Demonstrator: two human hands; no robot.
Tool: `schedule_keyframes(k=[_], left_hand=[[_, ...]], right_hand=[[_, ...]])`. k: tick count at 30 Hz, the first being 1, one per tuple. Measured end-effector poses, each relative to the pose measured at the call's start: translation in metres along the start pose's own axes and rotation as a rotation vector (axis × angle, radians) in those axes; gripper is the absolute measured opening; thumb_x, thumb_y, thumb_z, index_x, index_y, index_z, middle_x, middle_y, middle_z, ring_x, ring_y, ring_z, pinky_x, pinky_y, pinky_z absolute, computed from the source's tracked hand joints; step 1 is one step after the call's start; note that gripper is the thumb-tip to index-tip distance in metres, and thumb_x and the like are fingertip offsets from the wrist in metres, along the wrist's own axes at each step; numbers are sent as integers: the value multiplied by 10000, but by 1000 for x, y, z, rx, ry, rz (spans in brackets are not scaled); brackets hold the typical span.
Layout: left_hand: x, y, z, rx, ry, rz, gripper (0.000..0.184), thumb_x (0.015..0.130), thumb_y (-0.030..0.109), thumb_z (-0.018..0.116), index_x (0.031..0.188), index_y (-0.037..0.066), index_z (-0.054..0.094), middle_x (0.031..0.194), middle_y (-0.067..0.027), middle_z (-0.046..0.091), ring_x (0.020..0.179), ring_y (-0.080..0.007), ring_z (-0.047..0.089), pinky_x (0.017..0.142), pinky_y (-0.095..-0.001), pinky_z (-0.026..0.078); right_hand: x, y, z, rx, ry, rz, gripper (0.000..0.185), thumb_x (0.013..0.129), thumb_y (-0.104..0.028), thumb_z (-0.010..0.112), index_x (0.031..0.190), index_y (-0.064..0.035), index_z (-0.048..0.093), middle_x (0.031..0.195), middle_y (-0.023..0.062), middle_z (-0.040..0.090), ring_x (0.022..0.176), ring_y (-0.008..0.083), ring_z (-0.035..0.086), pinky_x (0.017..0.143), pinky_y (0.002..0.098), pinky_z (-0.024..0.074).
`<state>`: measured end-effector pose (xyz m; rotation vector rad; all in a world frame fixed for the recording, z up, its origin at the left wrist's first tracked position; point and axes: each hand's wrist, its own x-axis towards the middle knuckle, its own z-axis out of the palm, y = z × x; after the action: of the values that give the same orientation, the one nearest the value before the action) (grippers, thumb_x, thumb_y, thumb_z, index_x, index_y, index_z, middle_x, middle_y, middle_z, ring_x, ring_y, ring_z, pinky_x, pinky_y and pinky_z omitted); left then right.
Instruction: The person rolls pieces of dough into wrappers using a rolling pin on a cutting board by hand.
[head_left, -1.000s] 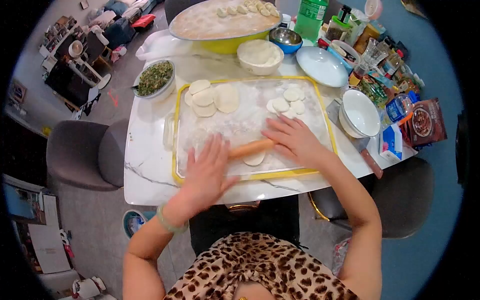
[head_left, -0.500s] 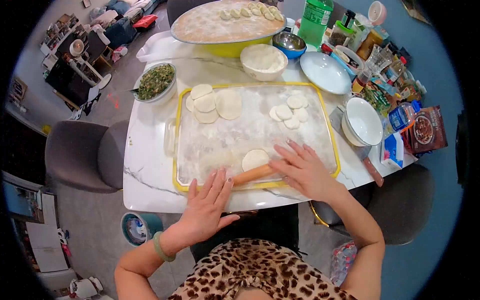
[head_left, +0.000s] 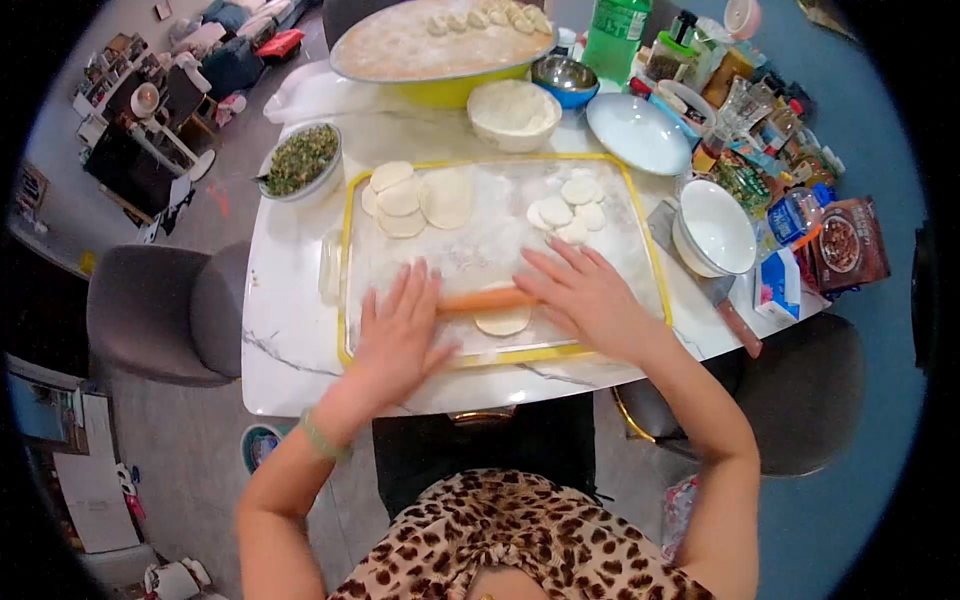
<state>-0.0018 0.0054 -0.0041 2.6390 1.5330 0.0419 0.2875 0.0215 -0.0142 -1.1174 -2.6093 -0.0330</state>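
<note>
A wooden rolling pin (head_left: 488, 300) lies crosswise over a round dough wrapper (head_left: 503, 320) on the floured, yellow-rimmed board (head_left: 560, 352). My left hand (head_left: 398, 325) rests flat on the pin's left end, fingers stretched out. On the right end lies my right hand (head_left: 585, 298), also flat with its fingers spread; both are slightly blurred. Beyond my left hand, several rolled wrappers (head_left: 446, 198) overlap on the board. Smaller dough discs (head_left: 555, 211) cluster beyond my right hand, its fingertips close to the nearest one.
A bowl of green filling (head_left: 303, 160) stands left, a flour bowl (head_left: 514, 110) behind the board. Dumplings sit on a large round tray (head_left: 410, 45) at the back. To the right are a white bowl (head_left: 718, 230), a cleaver with a wooden handle (head_left: 740, 330), a plate (head_left: 640, 135) and bottles.
Both hands have pushed the rolling pin away from me, from the wrapper's near side onto its far part. The camera view has shifted slightly.
</note>
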Motion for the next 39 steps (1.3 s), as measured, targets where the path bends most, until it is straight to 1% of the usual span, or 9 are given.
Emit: schedule_keyframes(k=[5,8,15,18,23,24,27,32,39], left_hand=[[-7,-1,-7,-1,48,32,847,882,474,609,1501,32,237,1563,-206,220,1447,-359,223,1099,-635,207],[-39,16,-14,33,-160,90,839,887,462,608,1502,29,234,1561,-201,226,1445,-367,221,1099,-638,203],[22,-10,-6,-28,44,-31,842,865,437,633,1494,27,252,1569,-197,210,1457,-358,196,1108,-621,205],[-22,9,-12,69,-49,47,839,857,441,640,1489,30,272,1569,-197,210,1458,-352,200,1110,-615,206],[-12,-3,2,46,-67,52,818,871,432,625,1489,29,271,1567,-195,217,1454,-356,211,1113,-611,202],[6,-11,5,-29,-28,3,813,884,420,608,1499,31,244,1577,-189,191,1461,-355,188,1127,-601,171],[28,-9,-11,-98,5,-86,770,926,405,550,1513,38,212,1588,-177,167,1470,-344,163,1146,-576,138],[7,23,-12,0,173,204,787,895,456,594,1496,61,273,1563,-186,228,1444,-358,222,1129,-580,195],[34,30,15,-113,27,454,746,867,431,629,1446,52,352,1542,-186,272,1422,-357,274,1115,-515,292]], right_hand=[[-13,18,15,91,-29,47,463,904,-263,588,1357,-199,517,1479,88,419,1345,345,399,1078,474,340],[-33,-5,0,107,-68,32,461,906,-270,585,1358,-208,521,1486,83,414,1349,355,392,1084,485,336],[9,24,15,36,16,61,433,945,-338,534,1358,-211,521,1482,73,426,1357,342,381,1089,503,328],[-24,5,17,133,-67,83,477,902,-198,578,1373,-188,505,1490,86,410,1368,342,367,1100,488,308],[-16,-8,4,113,38,17,498,841,-154,640,1327,-154,537,1342,55,534,1235,297,477,999,434,407],[-4,-3,8,81,133,15,477,804,-146,670,1272,-144,577,1200,59,583,1097,279,538,901,417,452],[16,12,18,180,91,104,448,823,-102,650,1266,-113,582,1080,108,593,1015,307,544,885,417,445],[-11,24,22,204,218,196,426,835,-105,643,1253,-62,570,1014,132,582,944,303,555,847,401,446],[-36,13,9,456,357,510,349,893,-113,565,1232,-29,557,917,142,558,878,312,550,788,393,442]])
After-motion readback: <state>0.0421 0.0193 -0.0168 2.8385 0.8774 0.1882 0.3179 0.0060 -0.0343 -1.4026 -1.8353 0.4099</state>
